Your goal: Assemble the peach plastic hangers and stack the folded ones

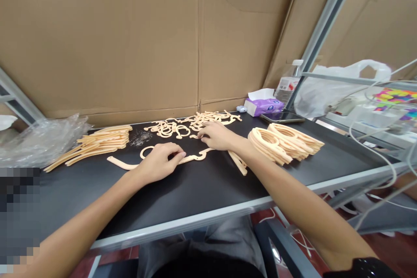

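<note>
My left hand (159,161) lies on the dark table with its fingers curled over a long, curved cream strip (121,163). Part of a cream ring (142,152) shows behind that hand. To its right a wavy, hook-shaped cream piece (200,156) extends along the table; where it meets the strip is hidden. My right hand (217,136) is at the front of a loose pile of small cream pieces (208,118), fingertips bent down near a small piece (193,136). What its fingers grip is hidden. Beneath the right wrist lie straight cream strips (239,165).
Stacked long strips (104,141) lie left, beside clear plastic wrap (52,137). On the right are stacked ring-ended pieces (283,141), a phone (282,117), a purple tissue pack (264,106) and a bottle (288,84). Cardboard (130,43) stands behind; cables (374,160) hang right.
</note>
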Action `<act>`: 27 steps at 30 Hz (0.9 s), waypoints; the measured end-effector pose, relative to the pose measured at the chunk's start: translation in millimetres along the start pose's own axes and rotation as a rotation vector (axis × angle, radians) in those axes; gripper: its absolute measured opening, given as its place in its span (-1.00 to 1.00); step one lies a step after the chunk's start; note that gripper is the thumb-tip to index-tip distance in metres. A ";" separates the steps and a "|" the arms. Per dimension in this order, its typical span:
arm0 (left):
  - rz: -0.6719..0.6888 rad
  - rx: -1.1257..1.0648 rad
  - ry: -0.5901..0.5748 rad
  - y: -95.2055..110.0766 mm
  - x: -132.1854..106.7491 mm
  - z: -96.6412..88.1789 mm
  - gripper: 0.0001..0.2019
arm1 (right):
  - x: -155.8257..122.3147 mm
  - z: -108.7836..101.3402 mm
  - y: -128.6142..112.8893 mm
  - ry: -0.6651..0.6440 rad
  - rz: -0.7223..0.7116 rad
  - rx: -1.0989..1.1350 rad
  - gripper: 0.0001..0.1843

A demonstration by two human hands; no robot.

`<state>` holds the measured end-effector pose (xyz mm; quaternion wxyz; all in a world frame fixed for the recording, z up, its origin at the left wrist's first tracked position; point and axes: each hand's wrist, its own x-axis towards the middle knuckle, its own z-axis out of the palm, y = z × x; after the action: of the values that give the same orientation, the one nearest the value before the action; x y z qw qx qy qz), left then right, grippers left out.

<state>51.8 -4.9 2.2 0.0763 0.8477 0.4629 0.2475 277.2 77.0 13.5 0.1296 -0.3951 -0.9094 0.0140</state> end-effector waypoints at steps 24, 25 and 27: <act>-0.011 0.094 0.026 -8.0 -0.3 4.3 -0.78 | 3.0 8.9 -8.2 0.429 -0.219 0.113 -0.81; -0.006 0.091 0.053 -8.1 -0.3 4.5 -0.76 | 3.2 7.1 -10.9 0.464 -0.238 0.170 -0.83; 0.007 0.088 0.125 -8.0 -0.2 4.1 -0.70 | 2.6 3.1 -18.4 0.503 -0.263 0.312 -0.86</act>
<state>47.7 -0.2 -4.2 0.0093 0.8347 0.4743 0.2796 261.5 66.5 13.5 0.4101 -0.2407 -0.8789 0.0380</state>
